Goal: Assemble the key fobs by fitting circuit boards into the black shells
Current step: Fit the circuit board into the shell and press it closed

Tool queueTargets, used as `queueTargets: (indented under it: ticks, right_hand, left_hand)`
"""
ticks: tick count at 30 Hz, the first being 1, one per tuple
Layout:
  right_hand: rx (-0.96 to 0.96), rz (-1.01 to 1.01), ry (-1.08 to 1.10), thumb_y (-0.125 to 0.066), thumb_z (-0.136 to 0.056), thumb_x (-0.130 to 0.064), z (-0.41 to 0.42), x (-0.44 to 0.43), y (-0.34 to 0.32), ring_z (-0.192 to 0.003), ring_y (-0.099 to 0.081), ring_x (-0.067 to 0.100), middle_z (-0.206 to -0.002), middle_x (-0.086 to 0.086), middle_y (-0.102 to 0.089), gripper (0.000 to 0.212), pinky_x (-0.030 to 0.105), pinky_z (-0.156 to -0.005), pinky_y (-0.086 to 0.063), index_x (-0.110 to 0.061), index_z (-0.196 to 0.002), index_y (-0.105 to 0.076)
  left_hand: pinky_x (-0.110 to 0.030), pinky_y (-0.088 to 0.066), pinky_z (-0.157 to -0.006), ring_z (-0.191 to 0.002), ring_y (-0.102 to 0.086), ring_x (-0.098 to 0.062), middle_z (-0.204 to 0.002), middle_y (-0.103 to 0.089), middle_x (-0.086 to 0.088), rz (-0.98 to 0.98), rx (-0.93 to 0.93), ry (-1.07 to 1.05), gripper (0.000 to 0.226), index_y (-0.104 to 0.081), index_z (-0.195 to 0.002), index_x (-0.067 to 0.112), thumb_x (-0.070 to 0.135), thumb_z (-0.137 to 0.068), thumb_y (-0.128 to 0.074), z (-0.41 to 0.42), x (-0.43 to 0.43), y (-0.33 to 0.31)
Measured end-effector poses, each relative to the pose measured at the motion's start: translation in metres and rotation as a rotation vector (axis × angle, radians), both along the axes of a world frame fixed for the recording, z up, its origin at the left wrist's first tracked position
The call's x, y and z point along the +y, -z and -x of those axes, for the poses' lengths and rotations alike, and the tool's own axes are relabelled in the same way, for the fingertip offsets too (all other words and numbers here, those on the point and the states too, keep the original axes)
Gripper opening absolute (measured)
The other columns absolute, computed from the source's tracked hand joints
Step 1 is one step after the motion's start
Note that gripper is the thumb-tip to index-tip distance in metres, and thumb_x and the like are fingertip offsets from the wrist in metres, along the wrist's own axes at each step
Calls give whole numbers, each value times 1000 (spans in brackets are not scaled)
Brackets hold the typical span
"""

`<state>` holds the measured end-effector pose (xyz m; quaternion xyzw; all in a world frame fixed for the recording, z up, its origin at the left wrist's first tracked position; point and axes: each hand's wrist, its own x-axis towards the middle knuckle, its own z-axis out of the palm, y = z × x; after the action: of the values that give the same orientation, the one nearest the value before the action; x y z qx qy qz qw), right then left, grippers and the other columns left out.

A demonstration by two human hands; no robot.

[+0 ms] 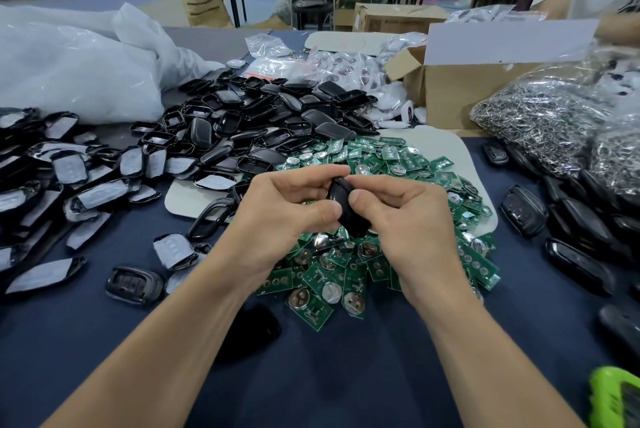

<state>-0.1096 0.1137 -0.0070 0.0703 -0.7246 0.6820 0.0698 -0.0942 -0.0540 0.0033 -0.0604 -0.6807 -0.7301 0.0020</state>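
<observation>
Black shell [341,206] — held above the heap of green circuit boards [377,254], pinched from both sides by left hand [291,216] and right hand [408,219], thumbs on its face. Whether a board sits inside — cannot tell. Loose black shells [263,122] piled beyond on the table [346,375].
</observation>
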Motion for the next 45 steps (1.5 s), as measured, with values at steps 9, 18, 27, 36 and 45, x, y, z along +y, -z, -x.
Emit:
queueTargets:
  ticks: [9, 18, 27, 36, 45]
  right_hand:
    - [-64, 93, -219, -80, -73, -15, -1, 4, -3, -91, -78, 13, -95, -6, -81, 29, 30, -84, -62, -35, -94, -82]
    - [-138, 209, -305, -77, -77, 17, -1, 10, -6, -91, -78, 21, -98, 8, -81, 42, 33, -85, -63, -16, -104, -78]
    - [-152, 227, -316, -77, -76, 17, 0, 11, -3, -95, -78, 21, -102, 8, -81, 43, 28, -82, -62, -13, -108, -77]
    - [17, -86, -254, -89, -75, 0, 3, 15, -1, -99, -77, 9, -102, -8, -81, 45, 30, -91, -61, -22, -113, -80]
    - [11, -137, -273, -89, -73, 2, 6, 18, 0, -97, -77, 13, -101, -4, -81, 45, 42, -93, -61, -22, -111, -80]
  left_hand:
    - [-27, -61, -78, -88, -76, -24, -99, -80, -15, -119, -3, -105, 42, -84, -102, 18, 19, -60, -88, 0, -1, -1]
    - [-22, -60, -79, -85, -78, -19, -94, -81, -11, -51, 76, -136, 51, -84, -99, 19, 27, -50, -95, -1, 2, -3]
    - [-26, -61, -82, -89, -79, -25, -94, -82, -10, -14, 81, -149, 52, -84, -102, 20, 30, -52, -97, -2, 0, -4]
    - [-26, -62, -81, -90, -80, -26, -94, -82, -8, 61, 79, -150, 53, -83, -105, 17, 24, -55, -95, -5, -2, -4]
    - [-34, -64, -82, -85, -79, -31, -88, -81, -14, 79, 82, -158, 51, -84, -101, 16, 27, -53, -96, -5, -2, -2]
